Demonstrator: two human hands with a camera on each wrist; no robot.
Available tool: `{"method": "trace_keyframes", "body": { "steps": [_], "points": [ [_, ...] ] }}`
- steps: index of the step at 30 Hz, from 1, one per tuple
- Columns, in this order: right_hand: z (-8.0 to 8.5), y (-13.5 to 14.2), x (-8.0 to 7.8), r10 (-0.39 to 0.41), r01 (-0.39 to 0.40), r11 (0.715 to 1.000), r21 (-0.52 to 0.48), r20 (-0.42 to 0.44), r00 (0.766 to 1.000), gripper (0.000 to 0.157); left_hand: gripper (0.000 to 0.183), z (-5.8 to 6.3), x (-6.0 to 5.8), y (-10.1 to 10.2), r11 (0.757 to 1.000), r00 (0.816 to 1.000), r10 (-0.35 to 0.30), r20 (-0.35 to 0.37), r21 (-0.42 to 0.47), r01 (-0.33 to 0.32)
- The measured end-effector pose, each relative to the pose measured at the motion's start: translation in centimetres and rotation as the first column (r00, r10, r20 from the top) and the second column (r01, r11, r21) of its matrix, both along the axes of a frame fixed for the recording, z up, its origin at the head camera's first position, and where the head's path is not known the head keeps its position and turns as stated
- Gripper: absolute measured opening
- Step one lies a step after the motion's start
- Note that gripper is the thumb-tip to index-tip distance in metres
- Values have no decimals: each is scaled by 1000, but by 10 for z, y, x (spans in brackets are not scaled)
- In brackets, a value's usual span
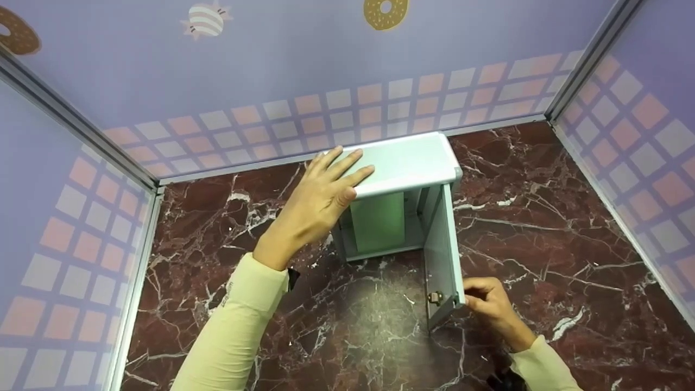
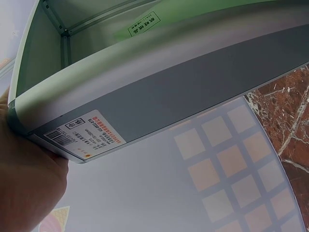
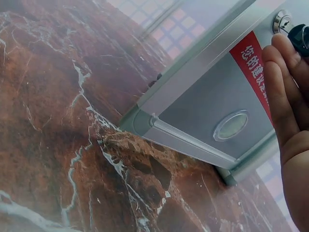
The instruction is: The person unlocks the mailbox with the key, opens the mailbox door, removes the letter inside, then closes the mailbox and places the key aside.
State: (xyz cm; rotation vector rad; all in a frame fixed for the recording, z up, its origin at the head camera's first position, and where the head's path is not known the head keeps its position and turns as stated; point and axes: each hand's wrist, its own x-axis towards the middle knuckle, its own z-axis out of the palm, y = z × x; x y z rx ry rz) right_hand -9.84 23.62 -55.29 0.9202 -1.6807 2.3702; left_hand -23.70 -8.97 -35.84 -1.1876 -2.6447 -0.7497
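Note:
A pale metal suggestion box stands on the marble-patterned surface, its hinged door swung out toward me. My left hand rests spread over the left part of its top. At the door's free edge, my right hand pinches the dark-headed key that sits in the round lock. The lock's inner catch shows on the door's inside. A green paper pack stands inside the box. On the door's front are a red strip with white characters and an oval window.
Purple panels with pink and white squares enclose the back and both sides. The box stands near the back panel. Dark red marble-patterned surface extends around it. A printed label is stuck on the box.

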Motion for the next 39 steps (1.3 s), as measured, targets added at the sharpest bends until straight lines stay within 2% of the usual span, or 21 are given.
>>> {"method": "trace_keyframes", "body": {
  "steps": [2,4,12,19,26,32,39],
  "points": [
    [0,1,-1,51,-51,998,-45,2,999,19,86,0,0,0,1000,1000,1,-3,-3,-1],
    [0,3,-1,85,-84,994,-74,0,996,20,87,0,0,0,1000,1000,2,-7,-6,-2],
    [0,7,0,96,-93,991,-94,28,995,48,86,2,2,1,1000,1000,4,-4,-14,-4],
    [0,10,0,184,-177,973,-149,32,982,41,85,3,2,3,1000,1000,-1,-6,-8,1],
    [1,15,1,172,-162,978,-134,61,983,49,83,3,2,3,1000,1000,-14,-18,3,14],
    [0,19,3,168,-153,972,-179,73,983,55,83,4,2,4,1000,1000,-10,-20,-5,10],
    [-1,22,5,138,-113,966,-232,95,986,47,84,4,3,4,1000,1000,-8,-10,-3,8]
  ]
}}
